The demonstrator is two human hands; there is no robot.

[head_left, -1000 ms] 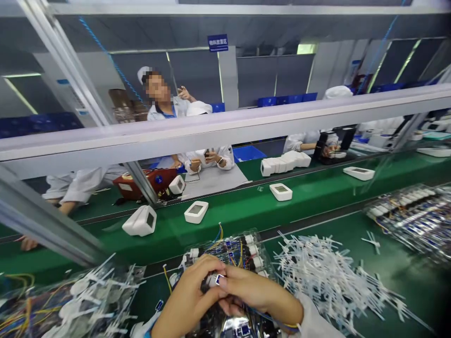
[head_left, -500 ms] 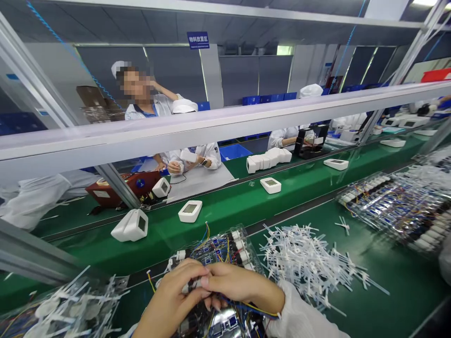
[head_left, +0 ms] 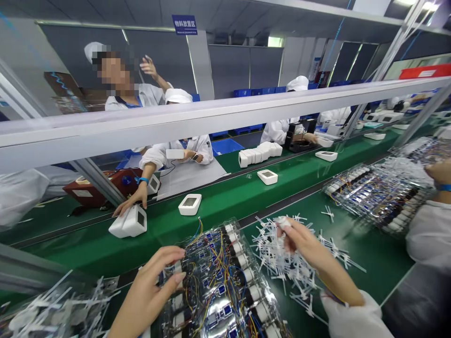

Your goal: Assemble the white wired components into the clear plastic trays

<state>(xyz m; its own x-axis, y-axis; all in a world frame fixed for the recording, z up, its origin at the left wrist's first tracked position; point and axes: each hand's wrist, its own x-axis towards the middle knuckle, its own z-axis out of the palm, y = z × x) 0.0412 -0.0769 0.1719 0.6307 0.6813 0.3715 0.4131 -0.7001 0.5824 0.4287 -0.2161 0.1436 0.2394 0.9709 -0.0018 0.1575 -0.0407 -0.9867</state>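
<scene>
My left hand is open, thumb and fingers apart, at the left edge of a clear plastic tray. Small circuit boards, coloured wires and white-and-black cylindrical parts fill this tray. To its right, my right hand is over a pile of thin white plastic strips with small hubs. Its fingers are curled together, and something white shows at the fingertips; I cannot make out what it is.
White devices with screens stand along the green belt. A co-worker's hand touches one at left. Another wired tray lies at right, near another person's sleeve. More white strips lie at lower left. A metal rail crosses ahead.
My hands, together over the tray before, have come apart. The right one moved right to the strip pile; the left opened at the tray's left edge. A co-worker's hand reached a white device.
</scene>
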